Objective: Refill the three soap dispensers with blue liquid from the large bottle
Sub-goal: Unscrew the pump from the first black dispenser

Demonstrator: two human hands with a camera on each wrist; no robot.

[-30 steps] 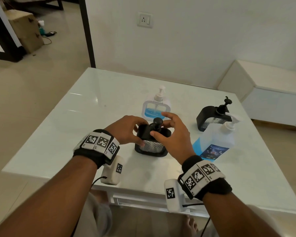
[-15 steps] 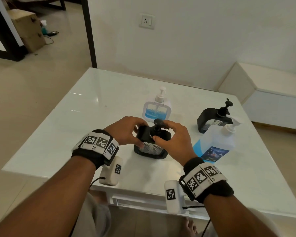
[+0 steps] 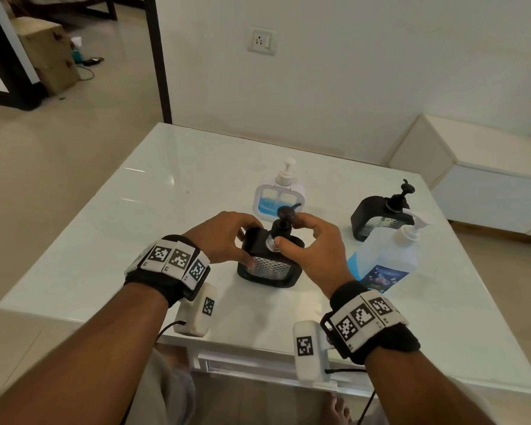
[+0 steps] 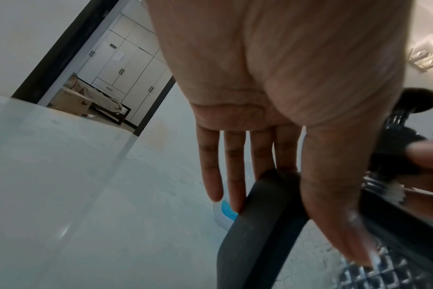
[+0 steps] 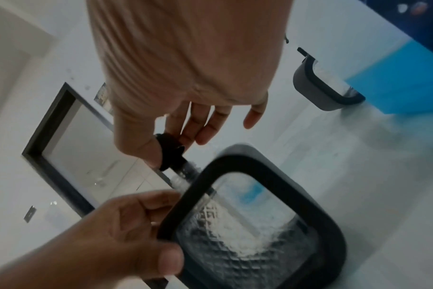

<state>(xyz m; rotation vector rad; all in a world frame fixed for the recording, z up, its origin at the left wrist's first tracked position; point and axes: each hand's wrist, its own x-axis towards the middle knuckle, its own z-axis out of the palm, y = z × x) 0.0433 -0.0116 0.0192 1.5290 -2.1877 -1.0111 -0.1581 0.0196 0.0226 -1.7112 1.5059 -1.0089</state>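
Both hands are working on the black dispenser [image 3: 269, 260] standing on the white table [image 3: 111, 228] between them. Starting at the left, the left hand [image 3: 224, 237] is grasping the dispenser's left side, thumb lying across the textured clear front panel and fingers wrapping behind the black frame, bracing it upright. Just right of that, the right hand [image 3: 311, 245] is pinching the black pump head [image 3: 284, 217] between thumb and fingers; the pump is sitting raised, with a metallic threaded neck showing beneath it, so I judge the person is unscrewing and lifting it out.

Beyond the hands, a white dispenser [image 3: 279, 199] is standing with blue liquid low inside it. Further right and back of the right hand, a second black dispenser [image 3: 380, 217] is waiting, and just beside the right wrist the large bottle [image 3: 387, 259] is standing with its white pump on.

The held dispenser is looking rigid and fairly light, probably near empty, so it could tip or skid on the glossy top; gripping the black frame rather than the slick panel seems safest. The pump's dip tube is likely wet and slippery. The large bottle is likely the heaviest piece, best taken around its body.
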